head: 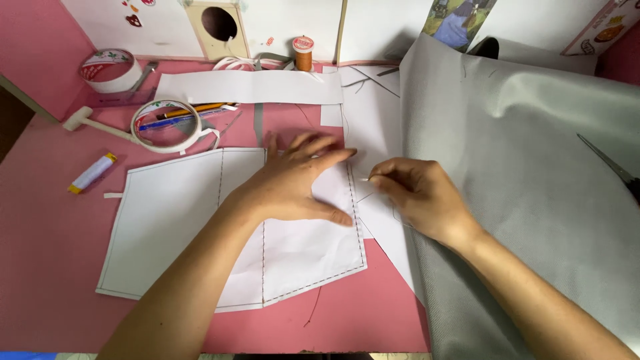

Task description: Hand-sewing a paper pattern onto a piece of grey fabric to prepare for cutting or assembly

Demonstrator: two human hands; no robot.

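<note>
I see my left hand [297, 180] spread flat, fingers wide, pressing on the white stitched paper pattern piece [180, 227] lying on the pink tabletop [53, 267]; it grips nothing. My right hand [417, 197] sits just beside it, fingertips pinched together on something thin like a needle, too small to tell. Under and beyond that wrist spreads the grey fabric sheet [527, 200]. A roll of white tape [167, 125] lies farther out from my left fingers.

You had a white paper pattern piece [180, 220] lying flat on the pink table [53, 253], its edges marked with dashed stitch lines. Against that pattern's right edge lay a large sheet of grey fabric [520, 200], its upper part curling upward, loose threads trailing across it.
</note>
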